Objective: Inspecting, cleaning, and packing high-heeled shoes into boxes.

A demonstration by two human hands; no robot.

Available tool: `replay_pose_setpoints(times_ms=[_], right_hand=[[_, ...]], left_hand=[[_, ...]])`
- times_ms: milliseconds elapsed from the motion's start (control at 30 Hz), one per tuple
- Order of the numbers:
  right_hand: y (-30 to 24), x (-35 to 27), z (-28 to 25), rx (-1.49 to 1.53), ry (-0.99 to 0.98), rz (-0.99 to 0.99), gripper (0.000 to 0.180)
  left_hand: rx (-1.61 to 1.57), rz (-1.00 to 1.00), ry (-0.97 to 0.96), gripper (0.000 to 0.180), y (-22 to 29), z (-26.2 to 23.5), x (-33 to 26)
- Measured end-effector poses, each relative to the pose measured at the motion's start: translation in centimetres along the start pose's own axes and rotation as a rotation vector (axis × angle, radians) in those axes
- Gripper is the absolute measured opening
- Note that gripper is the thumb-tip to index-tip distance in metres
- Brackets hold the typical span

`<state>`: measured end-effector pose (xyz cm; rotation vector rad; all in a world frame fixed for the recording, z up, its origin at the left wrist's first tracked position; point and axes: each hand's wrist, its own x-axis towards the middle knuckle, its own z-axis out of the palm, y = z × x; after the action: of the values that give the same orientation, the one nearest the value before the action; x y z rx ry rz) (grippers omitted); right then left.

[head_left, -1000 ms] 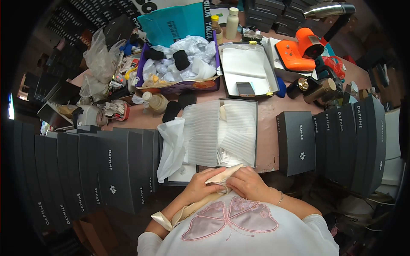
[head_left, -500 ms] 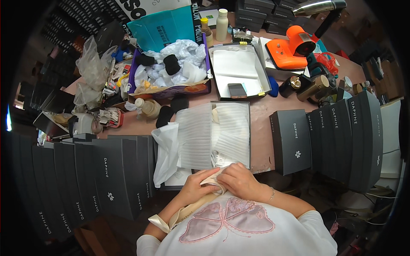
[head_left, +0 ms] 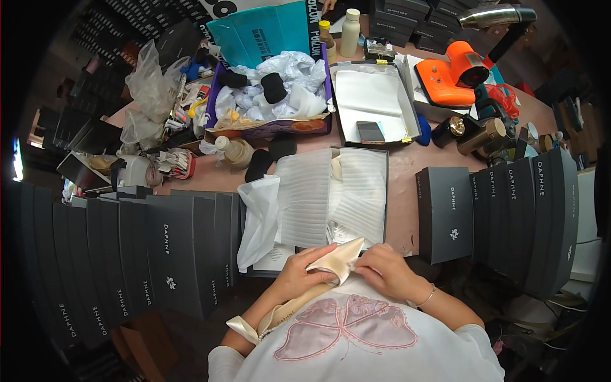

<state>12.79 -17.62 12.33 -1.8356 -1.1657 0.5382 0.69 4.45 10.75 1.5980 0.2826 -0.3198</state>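
Note:
A cream satin shoe with a pointed toe [head_left: 339,259] is held close to my body, its toe tipped up and away from me. My left hand [head_left: 298,275] grips it around the side, fingers across the opening. Against its other side, my right hand [head_left: 385,270] has curled fingers pinched at the shoe's edge. The pale insole [head_left: 289,312] runs back along my left forearm to a satin bow [head_left: 242,329] and a beaded strip. Just beyond my hands lies an open shoe box [head_left: 386,191] with ribbed white foam sheets [head_left: 302,204] and white tissue [head_left: 259,213].
Dark grey shoe boxes stand in rows at the left [head_left: 175,254] and right [head_left: 445,216]. Farther back are a purple carton [head_left: 273,127] of crumpled wrap, a tray-like lid [head_left: 414,127] with a phone [head_left: 370,132], an orange device [head_left: 445,83] and bottles [head_left: 350,35].
The shoe's toe has turned up into view between my hands. My right hand has shifted right, from over the shoe to its side. The whole view has shifted slightly.

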Motion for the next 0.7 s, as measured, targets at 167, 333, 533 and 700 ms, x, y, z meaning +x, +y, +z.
replay_pose_setpoints(times_ms=[167, 333, 533, 700], right_hand=[[-0.8, 0.8, 0.1, 0.28, 0.149, 0.165, 0.012], [-1.2, 2.7, 1.5, -0.078, 0.087, -0.114, 0.014], [-1.7, 2.5, 1.8, -0.152, 0.063, -0.169, 0.017], [-1.1, 2.3, 2.0, -0.133, 0.021, -0.174, 0.02]], left_hand=[[0.016, 0.021, -0.014, 0.063, 0.0, 0.1, 0.0], [0.034, 0.032, -0.017, 0.064, 0.7, 0.2, 0.0], [0.059, 0.092, -0.002, 0.063, -0.5, 0.1, -0.3], [0.053, 0.066, -0.023, 0.062, -0.3, 0.2, -0.3]])
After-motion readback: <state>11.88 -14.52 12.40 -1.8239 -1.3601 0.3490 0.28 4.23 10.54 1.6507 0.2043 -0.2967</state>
